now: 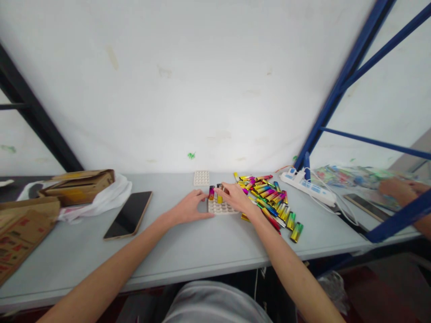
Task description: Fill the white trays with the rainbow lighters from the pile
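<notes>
A beige tray with rows of round holes (218,209) lies on the table between my hands. My right hand (235,197) pinches a shiny yellow lighter-shaped tube (220,198) with a dark top, held upright over the tray. Beside it a purple-and-gold tube (211,193) stands upright in the tray's left back part. My left hand (193,207) is at the tray's left edge, thumb and fingers apart, fingertips close to the purple tube; whether they touch it I cannot tell. To the right lies a loose heap of metallic coloured tubes (269,196), partly behind my right hand.
A second holed tray (201,178) lies near the wall. At left are a phone (129,215), a cardboard box (81,186) and white plastic bag (114,193). A power strip (308,186) and blue frame (332,103) stand at right. Another person's hand (399,190) is beyond the frame.
</notes>
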A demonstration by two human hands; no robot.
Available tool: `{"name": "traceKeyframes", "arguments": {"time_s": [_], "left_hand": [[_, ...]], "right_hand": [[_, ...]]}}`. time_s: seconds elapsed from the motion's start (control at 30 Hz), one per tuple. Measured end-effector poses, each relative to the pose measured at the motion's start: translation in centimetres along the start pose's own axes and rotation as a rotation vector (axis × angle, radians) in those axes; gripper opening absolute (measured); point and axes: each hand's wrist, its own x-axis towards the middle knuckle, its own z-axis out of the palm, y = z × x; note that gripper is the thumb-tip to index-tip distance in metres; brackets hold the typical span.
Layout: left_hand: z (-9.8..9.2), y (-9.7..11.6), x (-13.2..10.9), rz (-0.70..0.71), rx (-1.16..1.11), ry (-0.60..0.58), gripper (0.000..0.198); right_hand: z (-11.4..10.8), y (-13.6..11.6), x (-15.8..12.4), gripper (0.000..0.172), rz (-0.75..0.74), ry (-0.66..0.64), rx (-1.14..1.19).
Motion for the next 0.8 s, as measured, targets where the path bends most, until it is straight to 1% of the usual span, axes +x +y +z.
{"name": "traceKeyframes", "arguments": {"time_s": [0.1,0.2,0.27,0.4,0.53,0.63,0.7,0.8], "left_hand": [[-0.1,0.1,0.0,0.007,0.013,0.0,0.067],[-0.2,0.2,-0.1,0.009,0.013,0.001,0.066],[-0.2,0.3,-0.1,0.013,0.002,0.004,0.064],[-0.2,0.3,-0.1,0.016,-0.004,0.012,0.063],[-0.1,0.3,0.0,0.008,0.003,0.008,0.059],[-0.2,0.4,0.0,0.004,0.01,-0.001,0.058],[-0.2,0.4,0.0,0.002,0.005,-0.004,0.059],[-0.2,0.2,0.0,-0.003,0.0,0.0,0.059]], "right_hand": [[-0.1,-0.2,-0.1,0.045,0.068,-0.1,0.107],[0.0,-0.2,-0.1,0.043,0.064,-0.152,0.187],[0.2,-0.2,-0.1,0.041,0.035,-0.146,0.122],[0.6,-0.8,0.0,0.037,-0.01,-0.134,-0.134],[1.1,-2.3,-0.2,0.046,0.008,-0.129,-0.315],[0.8,-2.7,-0.3,0.048,0.009,-0.142,-0.332],[0.0,-2.2,-0.2,0.05,0.017,-0.128,-0.309],[-1.8,0.1,-0.1,0.051,0.085,-0.02,-0.3]]}}
